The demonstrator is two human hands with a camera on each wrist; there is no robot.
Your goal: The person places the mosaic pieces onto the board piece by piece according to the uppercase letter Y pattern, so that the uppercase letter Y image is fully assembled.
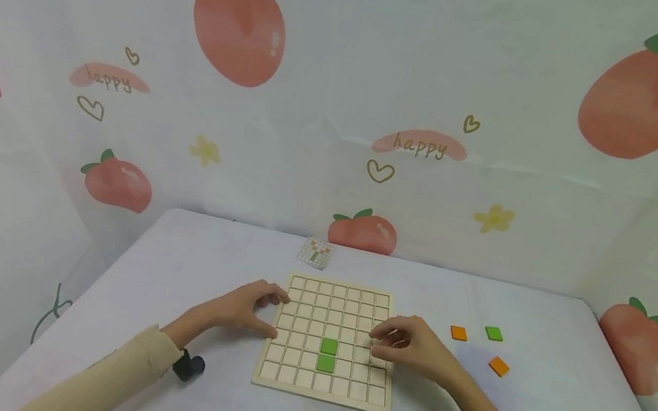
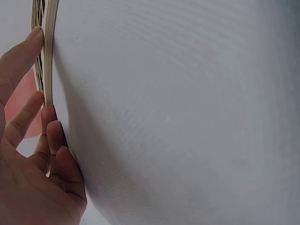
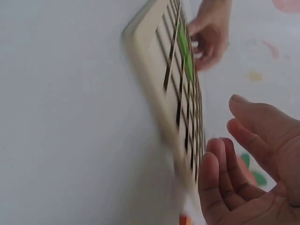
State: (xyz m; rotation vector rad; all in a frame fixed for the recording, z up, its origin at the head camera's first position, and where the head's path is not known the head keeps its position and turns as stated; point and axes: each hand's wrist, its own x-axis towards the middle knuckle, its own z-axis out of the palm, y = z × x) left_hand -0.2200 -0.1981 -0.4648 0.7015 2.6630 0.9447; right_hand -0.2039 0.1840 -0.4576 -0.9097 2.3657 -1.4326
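A pale wooden grid board (image 1: 291, 359) lies flat on the white table. Two green square tiles, one (image 1: 329, 346) directly behind the other (image 1: 326, 363), sit in neighbouring cells of its front half. My left hand (image 1: 252, 306) rests at the board's left edge, thumb and fingertips touching the rim and spread apart. Over the right side of the board hovers my right hand (image 1: 415, 347), its fingers loosely bent. In the right wrist view a gap shows between thumb (image 3: 239, 99) and fingers, with no tile visible there.
To the right of the board lie two orange tiles, one farther back (image 1: 458, 333) and one nearer (image 1: 499, 366), plus a green tile (image 1: 494, 334). A small patterned card (image 1: 317, 253) lies behind the board. A fruit-print cloth (image 1: 304, 157) hangs beyond the table.
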